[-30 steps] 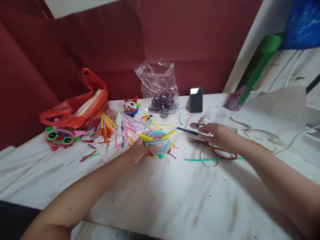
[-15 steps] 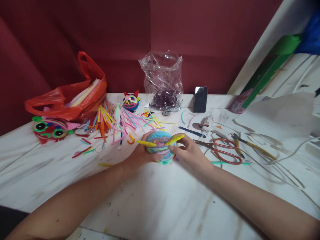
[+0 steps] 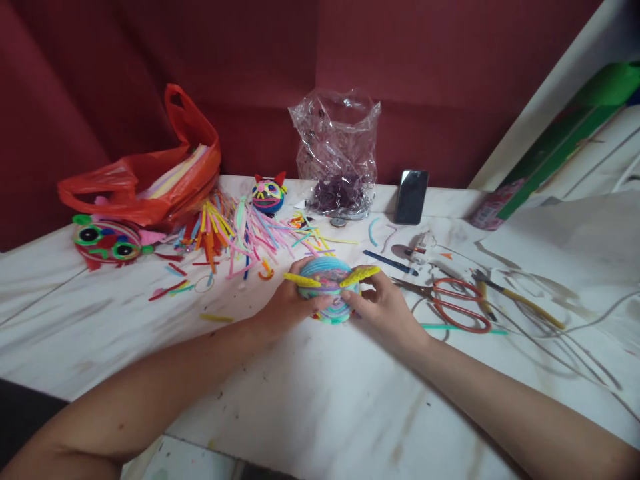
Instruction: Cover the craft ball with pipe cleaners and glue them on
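Between my hands is a round ball (image 3: 330, 307) wound with blue, pink and green pipe cleaners, with two yellow wing-like pieces sticking out at its sides. My left hand (image 3: 293, 301) is closed around its left side, the thumb lying across the near face. My right hand (image 3: 377, 303) grips the right side, thumb on the front, near the base of the right yellow piece (image 3: 360, 275). The left yellow piece (image 3: 301, 281) stands out over my left fingers. My fingertips behind the ball are hidden.
Left lie a red plastic bag (image 3: 145, 193), a striped craft animal (image 3: 107, 241) and loose pipe cleaners (image 3: 260, 233). Behind stand a small blue craft ball (image 3: 269, 195), a clear bag (image 3: 340, 160) and a phone (image 3: 411, 197). Scissors (image 3: 460, 305), pliers (image 3: 525, 300) and a glue gun (image 3: 435, 257) lie right.
The camera view has shifted a little, so the scene sits slightly further right. Both hands keep hold of the ball, which appears tipped slightly, showing its wound face differently.
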`<move>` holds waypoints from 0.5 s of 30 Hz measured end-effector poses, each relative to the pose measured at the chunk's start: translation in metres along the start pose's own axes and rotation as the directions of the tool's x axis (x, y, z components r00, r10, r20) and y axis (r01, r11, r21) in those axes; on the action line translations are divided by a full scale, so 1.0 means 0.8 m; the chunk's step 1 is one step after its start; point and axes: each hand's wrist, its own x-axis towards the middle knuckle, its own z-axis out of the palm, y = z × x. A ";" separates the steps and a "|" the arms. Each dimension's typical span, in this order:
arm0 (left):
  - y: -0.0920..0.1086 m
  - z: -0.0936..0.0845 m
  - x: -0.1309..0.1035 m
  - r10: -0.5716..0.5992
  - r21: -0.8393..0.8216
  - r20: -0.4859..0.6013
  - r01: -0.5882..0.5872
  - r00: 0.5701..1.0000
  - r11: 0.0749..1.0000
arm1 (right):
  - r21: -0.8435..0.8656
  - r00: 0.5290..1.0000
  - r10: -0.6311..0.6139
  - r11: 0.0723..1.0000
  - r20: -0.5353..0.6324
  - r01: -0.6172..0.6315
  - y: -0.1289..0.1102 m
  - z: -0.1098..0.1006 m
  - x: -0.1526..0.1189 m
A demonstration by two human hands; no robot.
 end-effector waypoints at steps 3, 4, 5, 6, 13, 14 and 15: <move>-0.002 0.000 0.000 -0.005 0.031 -0.010 0.006 1.000 1.000 | 0.003 1.000 -0.013 1.000 -0.019 0.013 -0.001 0.001 0.000; -0.003 0.000 0.000 0.000 0.020 0.003 0.000 1.000 1.000 | 0.000 1.000 -0.015 1.000 -0.023 0.015 -0.002 0.001 0.000; -0.004 0.000 0.000 0.002 -0.001 0.019 -0.002 1.000 1.000 | -0.005 1.000 -0.015 1.000 -0.023 0.015 -0.002 0.001 0.001; -0.004 0.000 0.000 -0.006 -0.025 0.035 0.007 0.999 1.000 | -0.012 1.000 -0.016 1.000 -0.022 0.015 -0.002 0.001 0.001; -0.001 0.002 0.001 -0.014 -0.064 0.000 0.014 1.000 0.998 | -0.022 1.000 -0.019 1.000 -0.009 0.019 0.000 -0.001 0.001; -0.001 0.002 0.001 0.000 -0.062 -0.011 0.000 1.000 0.998 | -0.019 1.000 -0.014 1.000 -0.005 0.014 0.001 -0.001 0.001; -0.001 0.002 0.001 -0.001 -0.064 -0.014 0.000 1.000 0.998 | -0.015 1.000 -0.010 1.000 -0.004 0.010 0.001 -0.001 0.001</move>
